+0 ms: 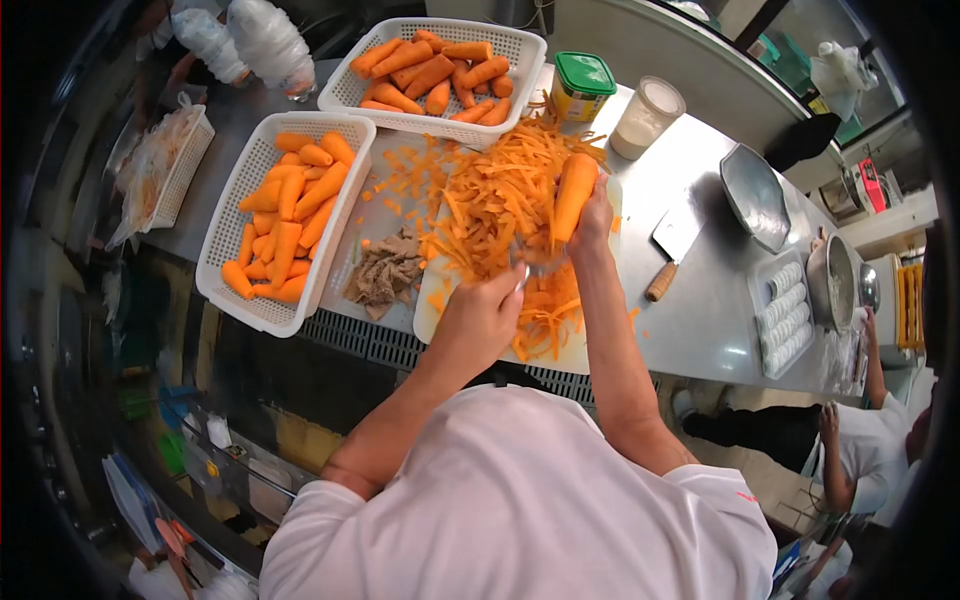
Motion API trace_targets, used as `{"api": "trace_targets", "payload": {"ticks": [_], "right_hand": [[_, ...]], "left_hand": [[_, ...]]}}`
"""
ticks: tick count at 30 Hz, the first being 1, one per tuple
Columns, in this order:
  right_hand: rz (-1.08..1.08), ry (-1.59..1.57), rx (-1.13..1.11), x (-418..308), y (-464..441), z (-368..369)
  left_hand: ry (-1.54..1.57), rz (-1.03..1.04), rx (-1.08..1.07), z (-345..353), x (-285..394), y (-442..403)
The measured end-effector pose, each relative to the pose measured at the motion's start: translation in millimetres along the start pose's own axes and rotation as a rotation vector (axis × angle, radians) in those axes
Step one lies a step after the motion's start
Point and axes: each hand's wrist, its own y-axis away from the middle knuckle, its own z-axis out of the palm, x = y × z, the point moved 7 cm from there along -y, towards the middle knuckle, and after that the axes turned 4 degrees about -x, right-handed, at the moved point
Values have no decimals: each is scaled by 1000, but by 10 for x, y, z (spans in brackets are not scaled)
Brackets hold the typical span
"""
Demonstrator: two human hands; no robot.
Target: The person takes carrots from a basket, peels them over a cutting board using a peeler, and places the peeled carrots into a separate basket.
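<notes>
My right hand (592, 218) is wrapped around a thick carrot (575, 192), which points up and away from me over the cutting board. In my left hand (478, 318) is a metal peeler (524, 272); its head is blurred, close to the carrot's lower end. A large heap of carrot peelings (490, 195) covers most of the white cutting board (432, 318), and more peelings lie under my hands. Whether the blade touches the carrot cannot be made out.
Two white baskets of carrots, one nearer (325, 285) and one farther (530, 55), stand left and behind. A brown crumpled heap (385, 272) lies beside the board. Rightward are a cleaver (678, 235), a green-lidded tub (584, 85), a jar (648, 118) and a tray (783, 315). Another person stands far right.
</notes>
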Motion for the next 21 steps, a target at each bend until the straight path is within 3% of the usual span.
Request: {"api": "trace_targets", "payload": {"ticks": [3,5,8,11,14,17,21], "right_hand": [[55,-58,-128,40,18,26],[83,-48,-119,128,101,158],[101,-56,-101,162,124,233],[99,-39,-62,92,21,104],[19,44,-48,152,-26,-86],[68,-20,-54,240,68,129],[35,45,-139,247,0,154]], "left_hand": [[101,-52,-40,-59,0,-37],[81,10,112,-146,-13,-475],[43,37,139,6,-89,-568],[48,39,55,35,-12,20],[101,-23,-45,-72,7,47],[67,2,132,-161,-90,-483],[23,18,145,4,-161,-451]]}}
